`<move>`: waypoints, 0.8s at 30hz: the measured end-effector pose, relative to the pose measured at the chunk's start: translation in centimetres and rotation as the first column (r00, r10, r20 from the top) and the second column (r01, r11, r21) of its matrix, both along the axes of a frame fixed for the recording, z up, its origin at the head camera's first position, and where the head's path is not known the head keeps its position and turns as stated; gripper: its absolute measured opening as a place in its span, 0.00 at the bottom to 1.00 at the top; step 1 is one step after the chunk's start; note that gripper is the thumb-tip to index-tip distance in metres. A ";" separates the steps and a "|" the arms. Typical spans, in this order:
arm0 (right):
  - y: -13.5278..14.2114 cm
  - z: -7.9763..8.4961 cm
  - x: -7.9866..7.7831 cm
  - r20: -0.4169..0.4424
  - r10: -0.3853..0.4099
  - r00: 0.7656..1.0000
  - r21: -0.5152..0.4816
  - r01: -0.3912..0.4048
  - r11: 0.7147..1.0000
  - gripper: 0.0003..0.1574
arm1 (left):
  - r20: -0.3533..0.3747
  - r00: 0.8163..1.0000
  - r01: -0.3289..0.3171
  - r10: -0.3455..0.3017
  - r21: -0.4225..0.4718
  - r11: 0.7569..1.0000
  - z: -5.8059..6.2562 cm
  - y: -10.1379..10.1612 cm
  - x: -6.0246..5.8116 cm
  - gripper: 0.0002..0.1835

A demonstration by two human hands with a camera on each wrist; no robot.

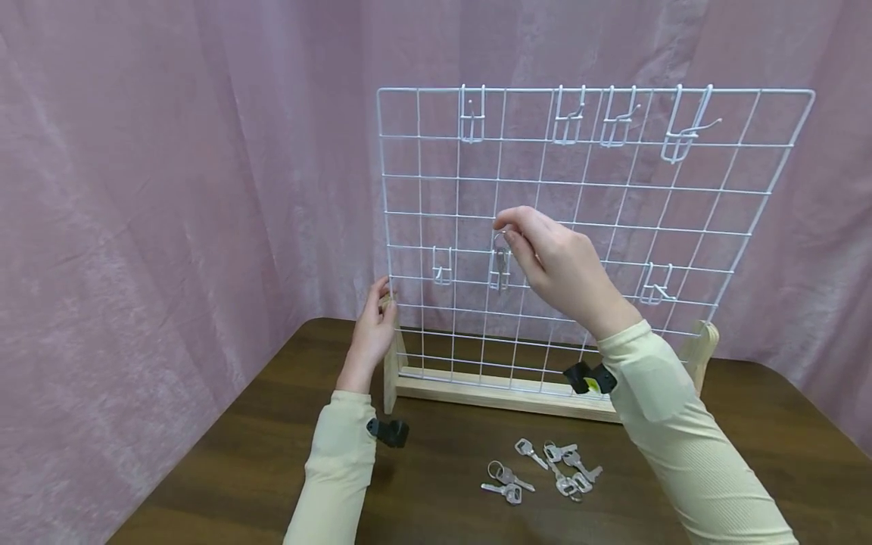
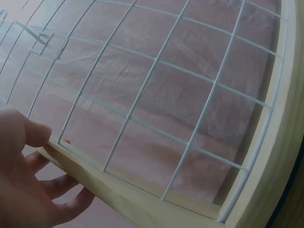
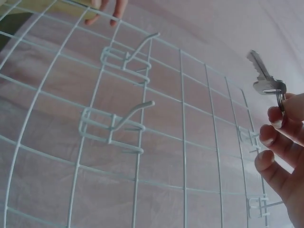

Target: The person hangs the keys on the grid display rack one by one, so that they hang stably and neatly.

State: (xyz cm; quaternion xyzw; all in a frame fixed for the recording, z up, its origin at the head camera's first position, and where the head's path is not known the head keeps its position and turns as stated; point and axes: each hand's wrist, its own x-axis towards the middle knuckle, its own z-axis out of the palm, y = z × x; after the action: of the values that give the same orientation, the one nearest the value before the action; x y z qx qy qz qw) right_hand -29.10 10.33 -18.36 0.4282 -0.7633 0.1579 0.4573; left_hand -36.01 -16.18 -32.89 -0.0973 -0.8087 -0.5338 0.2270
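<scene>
My right hand (image 1: 565, 257) is raised before the white wire grid rack (image 1: 518, 90), pinching a key ring (image 3: 280, 99) between thumb and fingers. From that ring a silver key (image 1: 502, 265) hangs down in the head view, overlapping a white wire hook (image 1: 493, 281) in the lower row. Seen from the right wrist, the key stands apart from two nearby hooks, one of them a prong hook (image 3: 114, 126). At the rack's left end, my left hand (image 1: 371, 329) holds the top of the wooden side post (image 2: 114, 192), thumb on one side and fingers on the other.
Several loose keys (image 1: 531, 452) lie on the brown wooden table (image 1: 272, 439) in front of the rack's wooden base bar (image 1: 490, 388). More hooks hang along the top wire, such as a hook (image 1: 471, 125). A pink curtain (image 1: 204, 189) hangs behind.
</scene>
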 end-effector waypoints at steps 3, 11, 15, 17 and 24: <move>-0.2 0.3 0.0 -0.012 0.000 1.000 -0.027 0.000 1.000 0.10 | -0.006 1.000 0.008 -0.008 0.007 1.000 0.1 0.0 0.0 0.26; -0.7 1.5 -0.4 -0.002 -0.032 0.999 -0.108 0.031 0.994 0.11 | -0.004 1.000 -0.010 0.010 0.012 1.000 -0.1 0.0 0.0 0.26; -1.0 2.9 -0.5 0.000 -0.038 0.999 -0.134 0.038 0.990 0.11 | -0.013 1.000 -0.006 0.006 0.012 1.000 -0.1 0.1 -0.1 0.26; -1.4 3.9 -0.7 0.001 -0.026 1.000 -0.158 0.026 0.987 0.11 | -0.015 1.000 -0.003 0.003 0.010 1.000 -0.1 0.1 -0.1 0.26; -3.3 7.0 -1.6 0.048 -0.006 0.999 -0.274 0.019 0.962 0.11 | -0.023 1.000 0.002 -0.002 0.004 1.000 0.0 0.0 0.0 0.26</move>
State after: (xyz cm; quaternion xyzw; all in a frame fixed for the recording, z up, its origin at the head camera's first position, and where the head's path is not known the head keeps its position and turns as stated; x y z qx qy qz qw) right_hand -30.67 6.99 -11.39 0.3521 -0.7471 0.2694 0.4952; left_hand -35.96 -16.14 -32.94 -0.1035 -0.8049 -0.5345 0.2359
